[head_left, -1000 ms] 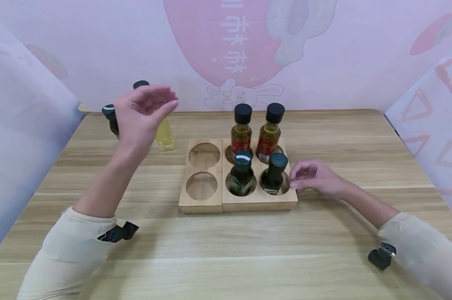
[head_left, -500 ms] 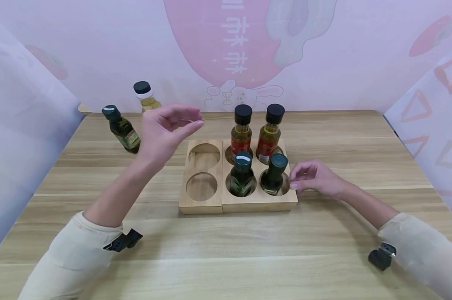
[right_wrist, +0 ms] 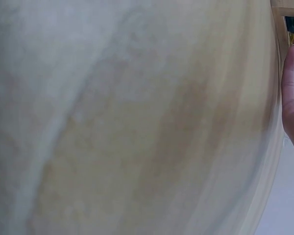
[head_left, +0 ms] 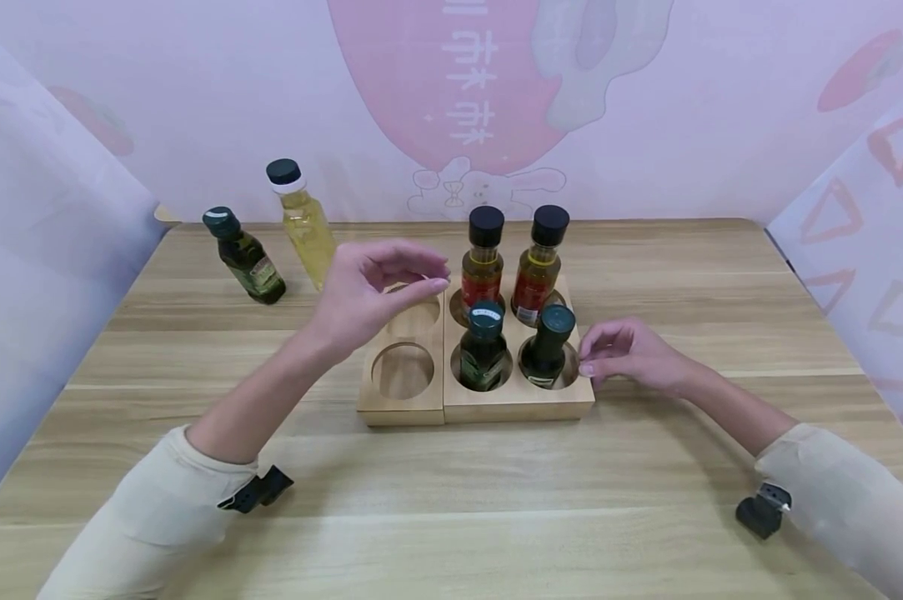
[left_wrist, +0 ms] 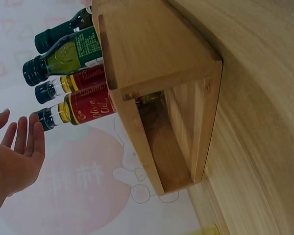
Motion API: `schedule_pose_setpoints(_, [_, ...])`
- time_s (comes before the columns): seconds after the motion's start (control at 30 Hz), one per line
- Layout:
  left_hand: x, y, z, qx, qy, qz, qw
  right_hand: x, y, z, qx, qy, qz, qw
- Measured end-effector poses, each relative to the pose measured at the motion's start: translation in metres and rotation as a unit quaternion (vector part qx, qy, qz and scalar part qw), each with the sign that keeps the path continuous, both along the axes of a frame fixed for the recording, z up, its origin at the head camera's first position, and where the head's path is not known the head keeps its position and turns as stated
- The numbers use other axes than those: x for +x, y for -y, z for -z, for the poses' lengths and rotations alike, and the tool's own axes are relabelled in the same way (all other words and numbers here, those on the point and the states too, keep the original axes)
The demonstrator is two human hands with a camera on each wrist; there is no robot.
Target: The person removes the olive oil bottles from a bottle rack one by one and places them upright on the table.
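Note:
My left hand (head_left: pixel 376 292) hovers over the left part of a wooden bottle rack (head_left: pixel 400 414), thumb and fingers apart with nothing between them. In the left wrist view its fingertips are close to the black cap of a red-labelled olive oil bottle (left_wrist: pixel 90 106). My right hand (head_left: pixel 631 354) holds the right edge of the rack with thumb and fingers. Four round holes hold bottles: two red-labelled ones at the back, a dark green bottle (head_left: pixel 484 358) and another dark green bottle (head_left: pixel 544 354) in front. Two holes on the left hold none; my left hand partly covers the rear one.
Left of the rack stand a small dark green bottle (head_left: pixel 252 265) and a taller clear bottle of yellow oil (head_left: pixel 308 233). A printed pink-and-white backdrop (head_left: pixel 646 150) rises behind the wooden table (head_left: pixel 496 517) and along both sides.
My left hand has moved right and down, away from the two bottles on the left, to above the rack. My right hand and the rack have stayed in place.

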State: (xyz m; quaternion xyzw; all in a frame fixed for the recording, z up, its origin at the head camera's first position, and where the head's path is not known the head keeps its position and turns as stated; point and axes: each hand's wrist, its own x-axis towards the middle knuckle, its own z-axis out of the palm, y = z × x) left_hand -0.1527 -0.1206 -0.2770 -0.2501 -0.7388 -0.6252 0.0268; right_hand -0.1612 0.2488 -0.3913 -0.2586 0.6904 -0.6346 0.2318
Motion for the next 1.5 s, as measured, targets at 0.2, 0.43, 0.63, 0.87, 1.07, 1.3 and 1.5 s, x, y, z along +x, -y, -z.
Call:
schedule_pose_setpoints(0.2, [0.001, -0.005, 0.004, 0.008, 0.022, 0.032, 0.9992, -0.002, -0.001, -0.001, 0.001, 0.002, -0.008, 1.0])
schedule_pose_setpoints(0.43, [0.003, -0.007, 0.009, -0.015, 0.049, 0.084, 0.9952, -0.004, -0.001, -0.001, -0.004, 0.002, -0.02, 0.9998])
schedule_pose_setpoints(0.63, [0.003, -0.009, 0.011, -0.031, 0.046, 0.115, 0.9918, -0.005, -0.001, 0.0, -0.013, 0.002, -0.021, 0.9997])
schedule_pose_setpoints(0.87, [0.001, -0.015, 0.017, -0.046, 0.021, 0.127, 0.9907, -0.004, -0.001, 0.001, -0.019, -0.001, -0.021, 0.9996])
schedule_pose_setpoints(1.07, [0.001, -0.019, 0.023, -0.076, 0.034, 0.122, 0.989, -0.004, 0.0, 0.0, -0.017, -0.003, -0.022, 0.9996])
schedule_pose_setpoints(1.3, [0.002, -0.022, 0.023, -0.078, 0.045, 0.128, 0.9876, -0.004, 0.0, -0.001, -0.018, -0.004, -0.025, 0.9995])
schedule_pose_setpoints(1.5, [0.002, -0.024, 0.025, -0.074, 0.057, 0.122, 0.9881, -0.004, 0.0, -0.001, -0.016, 0.002, -0.025, 0.9996])
